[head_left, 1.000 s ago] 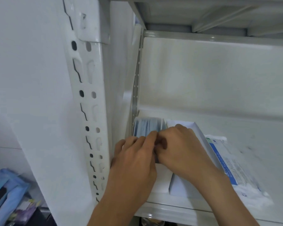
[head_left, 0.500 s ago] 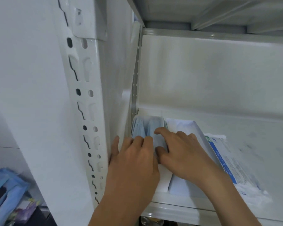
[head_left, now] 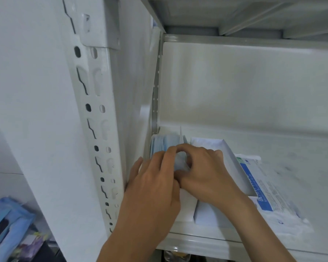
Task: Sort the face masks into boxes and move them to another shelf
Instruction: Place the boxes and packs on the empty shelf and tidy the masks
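Note:
A stack of light blue face masks (head_left: 164,143) stands on edge in a white box (head_left: 186,208) at the far left of the shelf, against the side wall. My left hand (head_left: 151,190) lies over the near part of that box, fingers resting on the masks. My right hand (head_left: 203,171) meets it from the right, thumb and forefinger pinching the mask edges. A second white box (head_left: 214,144), open and seemingly empty, sits just right of the first. Most of the first box is hidden under my hands.
A blue-and-white plastic mask packet (head_left: 267,188) lies flat on the shelf (head_left: 206,241) to the right of the boxes. A white perforated upright post (head_left: 97,114) stands at the left. Blue packets (head_left: 6,224) lie on a lower surface at bottom left.
My right hand's fingers have curled from lying flat on the masks into a pinch at their top edge. The left hand has stayed over the box.

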{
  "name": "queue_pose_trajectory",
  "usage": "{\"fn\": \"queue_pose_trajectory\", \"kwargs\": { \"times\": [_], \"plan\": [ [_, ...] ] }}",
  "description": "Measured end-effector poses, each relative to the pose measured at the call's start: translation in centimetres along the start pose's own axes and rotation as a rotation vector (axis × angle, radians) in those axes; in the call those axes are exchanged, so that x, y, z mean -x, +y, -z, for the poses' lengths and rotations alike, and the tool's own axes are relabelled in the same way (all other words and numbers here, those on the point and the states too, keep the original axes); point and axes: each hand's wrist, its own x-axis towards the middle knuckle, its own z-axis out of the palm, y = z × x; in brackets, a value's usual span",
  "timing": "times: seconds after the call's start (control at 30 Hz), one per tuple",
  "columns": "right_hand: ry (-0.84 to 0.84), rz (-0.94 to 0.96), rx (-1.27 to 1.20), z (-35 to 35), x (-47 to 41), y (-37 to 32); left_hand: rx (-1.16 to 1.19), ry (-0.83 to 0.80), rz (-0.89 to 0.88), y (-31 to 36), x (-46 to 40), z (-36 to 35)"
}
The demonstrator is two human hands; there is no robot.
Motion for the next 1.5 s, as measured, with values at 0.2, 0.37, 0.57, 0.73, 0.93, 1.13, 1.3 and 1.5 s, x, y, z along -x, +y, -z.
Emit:
{"fn": "queue_pose_trajectory", "kwargs": {
  "times": [0.2, 0.37, 0.57, 0.73, 0.93, 1.13, 1.3, 1.5],
  "plan": [
    [-0.212, 0.061, 0.180, 1.0, 0.6, -0.4, -0.107, -0.058, -0.015, -0.1, 0.2, -0.3],
    [-0.273, 0.083, 0.390, 1.4, 1.5, -0.6, -0.088, -0.062, -0.003, -0.2, 0.1, -0.4],
    [-0.297, 0.024, 0.388, 1.1, 1.8, -0.5, -0.137, -0.103, 0.034, -0.1, -0.2, -0.5],
    [-0.283, 0.044, 0.363, 1.1, 1.2, -0.3, -0.067, -0.076, 0.036, -0.1, -0.3, -0.4],
    [-0.238, 0.100, 0.281, 0.9, 1.4, -0.4, 0.009, -0.128, -0.005, -0.7, -0.5, -0.4],
    [-0.196, 0.053, 0.322, 1.2, 1.1, 0.2, -0.172, -0.071, 0.035, 0.1, -0.4, -0.6],
    [-0.179, 0.010, 0.099, 1.5, 0.3, 0.0, -0.120, -0.061, 0.077, 0.2, -0.7, -0.7],
    [-0.123, 0.074, 0.346, 1.1, -0.5, -0.8, -0.088, -0.066, 0.069, 0.0, -0.4, -0.5]
  ]
}}
